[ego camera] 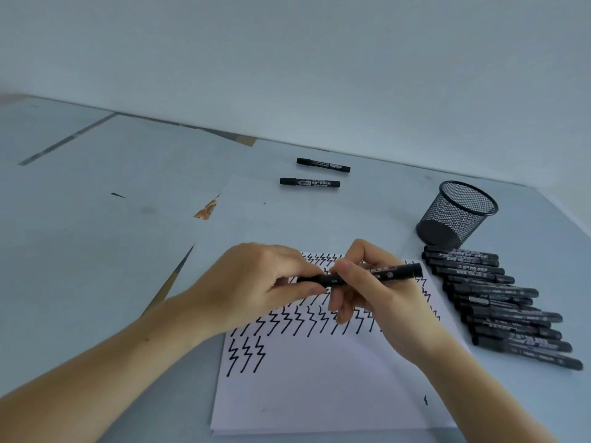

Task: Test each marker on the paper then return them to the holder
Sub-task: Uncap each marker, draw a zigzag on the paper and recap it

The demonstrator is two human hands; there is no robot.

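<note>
Both hands (323, 282) are gripping one marker (383, 274) lying crosswise above the paper (319, 394); the holder (457, 212) is standing toward the desk's far right edge, nearer the right hand

Both hands, left (256, 282) and right (367, 292), on one black marker (396, 271) above zigzag-marked paper (319, 394)

Pale grey table (96, 219); plain wall (319, 59)
</note>
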